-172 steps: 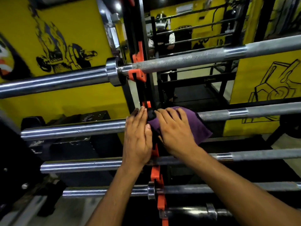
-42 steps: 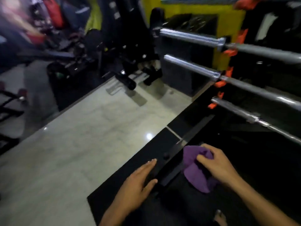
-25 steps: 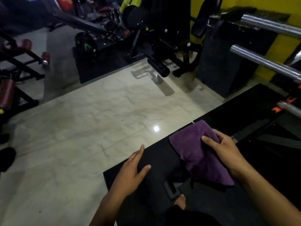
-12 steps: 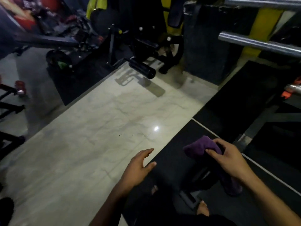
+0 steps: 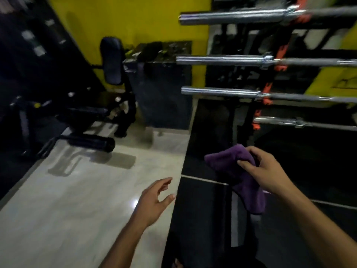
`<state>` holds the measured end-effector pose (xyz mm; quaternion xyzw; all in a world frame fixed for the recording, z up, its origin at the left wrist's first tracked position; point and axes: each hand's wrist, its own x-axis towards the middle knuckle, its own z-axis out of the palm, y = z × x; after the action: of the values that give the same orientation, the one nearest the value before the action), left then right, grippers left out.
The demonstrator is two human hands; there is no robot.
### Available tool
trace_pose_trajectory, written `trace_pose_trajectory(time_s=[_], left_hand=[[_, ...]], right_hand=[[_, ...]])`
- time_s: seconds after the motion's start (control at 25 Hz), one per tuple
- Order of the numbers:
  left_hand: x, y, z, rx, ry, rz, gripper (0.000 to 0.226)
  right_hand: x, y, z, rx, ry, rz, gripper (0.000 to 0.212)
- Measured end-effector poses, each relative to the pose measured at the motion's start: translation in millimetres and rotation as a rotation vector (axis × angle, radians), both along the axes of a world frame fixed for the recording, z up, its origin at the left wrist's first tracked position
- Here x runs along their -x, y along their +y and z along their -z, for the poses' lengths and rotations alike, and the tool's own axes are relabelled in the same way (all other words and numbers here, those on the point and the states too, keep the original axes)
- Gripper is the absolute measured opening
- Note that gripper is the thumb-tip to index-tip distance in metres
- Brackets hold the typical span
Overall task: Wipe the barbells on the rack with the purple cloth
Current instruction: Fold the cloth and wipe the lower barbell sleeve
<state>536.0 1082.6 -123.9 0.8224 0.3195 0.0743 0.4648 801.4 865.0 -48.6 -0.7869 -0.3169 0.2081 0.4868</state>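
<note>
Several steel barbells lie stacked on the black rack with orange hooks [image 5: 267, 93] at the upper right; their sleeve ends point left, such as the top barbell [image 5: 231, 17], the second barbell [image 5: 220, 60], the third barbell [image 5: 220, 91] and a lower barbell [image 5: 278, 120]. My right hand [image 5: 262, 171] pinches the purple cloth [image 5: 237, 171], which hangs crumpled below the barbells and apart from them. My left hand [image 5: 154, 202] hovers over the floor at lower centre, fingers loosely spread, holding nothing.
A pale marble floor [image 5: 77, 190] spreads to the left, black rubber mats [image 5: 202, 209] to the right. A dark gym machine with a padded roller [image 5: 92, 144] stands at left, a black block [image 5: 164, 93] against the yellow wall [image 5: 144, 18].
The view has swung back up toward the rack, bringing more barbells into sight. My right hand has lifted the cloth higher; my left hand has stayed low and empty.
</note>
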Motion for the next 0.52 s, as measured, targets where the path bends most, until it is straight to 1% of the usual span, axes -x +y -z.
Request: trace_pose_trajectory(time_s=[0.12,0.24,0.28,0.32,0.44,0.48,0.52], left_hand=[[-80,34,-55,-0.053,-0.106,0.198,0.061],[-170,21,-104,-0.002,-0.186,0.520,0.083],[-196,13,-112,-0.018,-0.192,0.617,0.084],[-219,6,-116,-0.045,-0.196,0.695,0.076],[-292,-7,-119,-0.152,-0.196,0.868,0.020],[-315,-9,-119,-0.172,-0.200,0.908,0.010],[-336,-11,-118,-0.184,-0.201,0.935,0.006]], right_hand=[[-5,-2,-30,-0.098,-0.003,0.091,0.018],[-19,-14,-53,-0.110,-0.058,0.071,0.022],[-25,-18,-58,-0.098,-0.075,0.070,0.023],[-32,-20,-60,-0.094,-0.089,0.084,0.023],[-69,-25,-55,-0.152,-0.093,0.184,0.015],[-85,-24,-48,-0.170,-0.105,0.233,0.015],[-100,-24,-40,-0.188,-0.129,0.311,0.018]])
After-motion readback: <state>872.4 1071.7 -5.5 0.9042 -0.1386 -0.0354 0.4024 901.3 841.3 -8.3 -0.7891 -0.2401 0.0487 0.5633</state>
